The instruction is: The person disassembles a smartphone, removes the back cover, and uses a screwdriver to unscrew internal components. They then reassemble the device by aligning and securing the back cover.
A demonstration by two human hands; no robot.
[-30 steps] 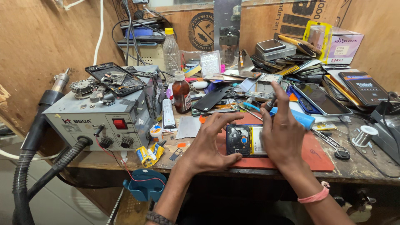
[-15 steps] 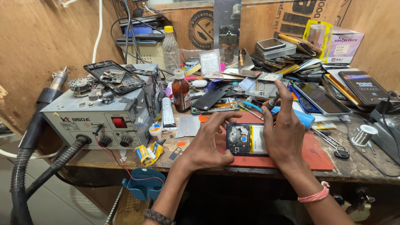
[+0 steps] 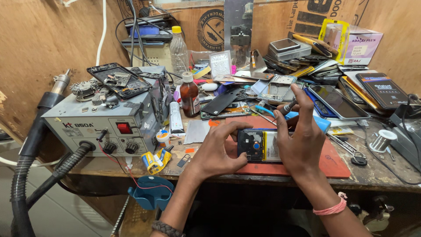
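Note:
An opened phone with its back cover off lies on a red mat at the bench's front edge. Its battery and black circuit parts show. My left hand grips the phone's left end, thumb on top. My right hand rests over the phone's right end. It pinches a small screwdriver with a knurled silver top, and its index finger points up. The screwdriver's tip is hidden behind my fingers.
A grey hot-air rework station with a black hose stands at the left. A brown bottle, a white tube, several phones and parts and boxes crowd the back. A solder spool and tweezers lie at the right.
Both hands stay on the phone. My right hand has shifted slightly to the right, its fingers still raised.

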